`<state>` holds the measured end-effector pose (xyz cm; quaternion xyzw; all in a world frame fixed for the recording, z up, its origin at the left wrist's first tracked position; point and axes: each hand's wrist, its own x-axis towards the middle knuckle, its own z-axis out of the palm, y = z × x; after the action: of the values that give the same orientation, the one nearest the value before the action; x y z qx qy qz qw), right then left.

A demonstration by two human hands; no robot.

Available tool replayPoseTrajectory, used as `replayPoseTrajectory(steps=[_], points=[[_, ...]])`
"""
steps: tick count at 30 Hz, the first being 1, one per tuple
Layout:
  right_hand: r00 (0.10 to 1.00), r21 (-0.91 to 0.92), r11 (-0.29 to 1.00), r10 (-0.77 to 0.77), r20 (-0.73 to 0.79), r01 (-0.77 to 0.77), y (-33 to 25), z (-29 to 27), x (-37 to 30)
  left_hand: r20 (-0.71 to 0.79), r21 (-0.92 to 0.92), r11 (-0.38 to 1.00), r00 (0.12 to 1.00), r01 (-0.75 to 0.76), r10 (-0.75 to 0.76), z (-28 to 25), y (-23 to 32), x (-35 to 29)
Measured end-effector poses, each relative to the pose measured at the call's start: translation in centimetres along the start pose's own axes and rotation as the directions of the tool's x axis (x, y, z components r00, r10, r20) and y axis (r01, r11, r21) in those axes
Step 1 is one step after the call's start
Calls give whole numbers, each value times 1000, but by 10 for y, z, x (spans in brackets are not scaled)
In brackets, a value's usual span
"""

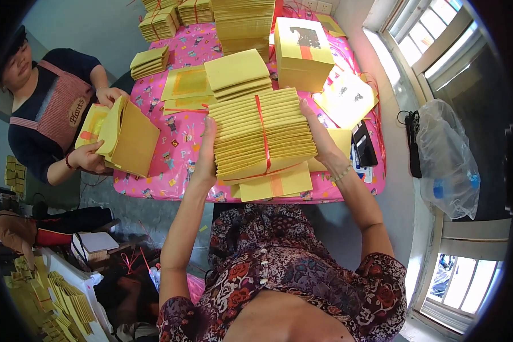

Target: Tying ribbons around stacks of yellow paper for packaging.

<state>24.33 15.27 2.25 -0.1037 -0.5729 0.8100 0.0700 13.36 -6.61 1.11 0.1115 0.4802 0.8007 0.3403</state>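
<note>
Between my two hands is a thick bundle of yellow envelopes (236, 142), tied round with a red strap (263, 128). My left hand (207, 151) presses on its left side and my right hand (323, 137) grips its right side, so the bundle is held over the near part of the table. Below it lie loose yellow envelopes (293, 183), partly covered by the bundle. Just beyond it sits a smaller stack of yellow envelopes (236, 68). At the left, a co-worker's hands (91, 155) hold several larger yellow envelopes (135, 145).
A pink patterned cloth (174, 182) covers the table. Tall envelope stacks (242, 25) and a yellow block of envelopes (305, 71) stand at the back. On the right lies a dark phone (365, 145); a clear plastic bag (450, 165) hangs by the window. More envelopes (68, 302) fill the lower left.
</note>
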Motion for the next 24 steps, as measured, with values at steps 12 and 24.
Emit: replayPoseTrajectory(steps=[12, 24], points=[[984, -220, 967, -149, -95, 125, -6, 4, 14, 59, 268, 938, 976, -219, 211, 6, 3, -10], [990, -137, 985, -115, -83, 103, -13, 11, 9, 4, 118, 977, 984, -178, 178, 3, 5, -11]])
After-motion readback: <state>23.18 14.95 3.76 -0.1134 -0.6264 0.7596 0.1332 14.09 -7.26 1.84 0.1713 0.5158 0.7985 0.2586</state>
